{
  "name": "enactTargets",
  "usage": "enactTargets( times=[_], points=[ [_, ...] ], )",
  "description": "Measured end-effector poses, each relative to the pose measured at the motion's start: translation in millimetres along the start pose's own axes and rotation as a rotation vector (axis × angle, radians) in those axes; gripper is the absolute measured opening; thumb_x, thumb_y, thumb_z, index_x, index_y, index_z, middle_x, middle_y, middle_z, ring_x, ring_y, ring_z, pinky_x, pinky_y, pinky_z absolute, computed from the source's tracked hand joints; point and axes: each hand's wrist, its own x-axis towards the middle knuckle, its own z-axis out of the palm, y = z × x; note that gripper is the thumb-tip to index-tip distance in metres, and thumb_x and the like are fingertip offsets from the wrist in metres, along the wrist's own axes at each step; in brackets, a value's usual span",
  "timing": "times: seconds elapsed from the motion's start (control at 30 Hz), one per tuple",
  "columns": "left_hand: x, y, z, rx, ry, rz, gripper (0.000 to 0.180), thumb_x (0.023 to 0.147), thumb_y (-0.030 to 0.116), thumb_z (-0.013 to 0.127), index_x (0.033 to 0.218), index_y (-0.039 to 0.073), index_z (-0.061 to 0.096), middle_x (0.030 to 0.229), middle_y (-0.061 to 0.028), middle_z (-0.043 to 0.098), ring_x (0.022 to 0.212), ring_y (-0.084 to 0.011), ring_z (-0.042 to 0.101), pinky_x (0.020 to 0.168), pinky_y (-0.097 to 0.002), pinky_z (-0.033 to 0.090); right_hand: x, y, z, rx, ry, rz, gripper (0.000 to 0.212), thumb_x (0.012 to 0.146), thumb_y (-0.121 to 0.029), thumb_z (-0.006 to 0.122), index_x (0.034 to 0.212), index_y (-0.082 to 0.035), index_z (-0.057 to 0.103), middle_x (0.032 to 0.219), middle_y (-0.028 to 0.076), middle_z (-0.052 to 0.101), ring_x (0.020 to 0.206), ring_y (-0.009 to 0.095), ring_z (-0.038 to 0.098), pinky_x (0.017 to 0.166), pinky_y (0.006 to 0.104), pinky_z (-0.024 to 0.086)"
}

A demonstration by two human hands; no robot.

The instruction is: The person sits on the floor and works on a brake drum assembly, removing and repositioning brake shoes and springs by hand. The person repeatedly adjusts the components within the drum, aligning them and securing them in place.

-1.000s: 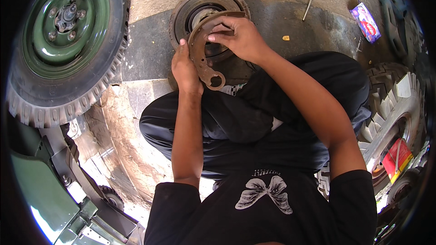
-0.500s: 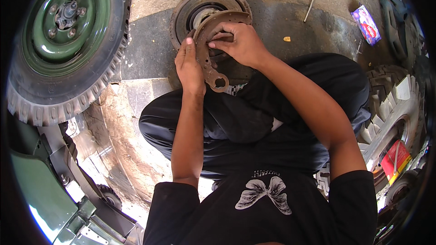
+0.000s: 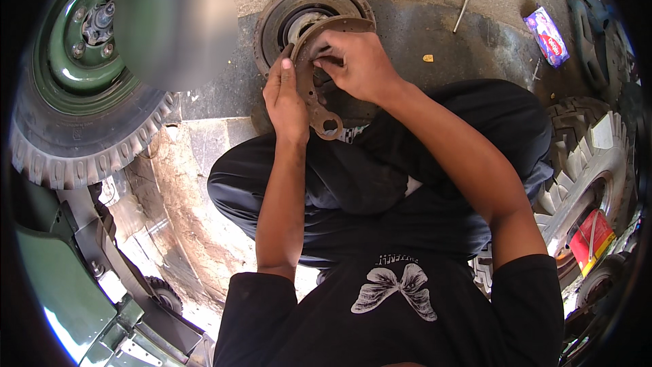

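A rusty curved brake shoe (image 3: pixel 305 58) with a round eye at its lower end is held up in front of me. My left hand (image 3: pixel 285 103) is closed around its outer left edge, thumb up along the rim. My right hand (image 3: pixel 363 62) is bent over the inner side of the shoe, fingertips pinched together close to its web. Whatever sits between those fingertips is too small or hidden to make out. Just beyond the shoe, a round rusty brake drum (image 3: pixel 266 24) lies on the ground, partly covered by the shoe and hands.
At the left stands a green wheel with a tyre (image 3: pixel 68 139); a blurred patch hides its right part. A metal rod with a wider head (image 3: pixel 464 7) and a purple packet (image 3: pixel 547 37) lie at the far right. Another tyre (image 3: pixel 577 156) and a red-yellow box (image 3: pixel 589 241) are right of my knee.
My right fingertips have shifted very slightly left and down along the shoe. The left hand keeps its hold, and a blurred patch now covers part of the green wheel.
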Motion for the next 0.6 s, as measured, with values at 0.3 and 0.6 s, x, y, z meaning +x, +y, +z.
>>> enactTargets(
  times=[0.3,0.6],
  points=[
    [1,-4,-4,0.068,0.027,0.022,0.045,0.114,0.023,0.047,0.140,-0.010,0.060,0.133,-0.0193,0.067,0.125,-0.0229,0.062,0.109,-0.0346,0.047,-4,-7,-1,-0.156,-0.059,-0.174,0.025,0.078,0.004,0.075,0.101,-0.002,0.067,0.092,0.019,0.070,0.089,0.042,0.070,0.075,0.0483,0.056],
    [-4,-2,1,0.121,0.052,0.066,0.043,0.113,0.020,0.045,0.140,-0.009,0.061,0.130,-0.0201,0.069,0.121,-0.0246,0.064,0.109,-0.0353,0.047,-11,-7,1,-0.144,-0.119,-0.198,0.023,0.079,0.005,0.065,0.101,-0.003,0.064,0.089,0.021,0.069,0.090,0.045,0.069,0.077,0.0517,0.055]
  ],
)
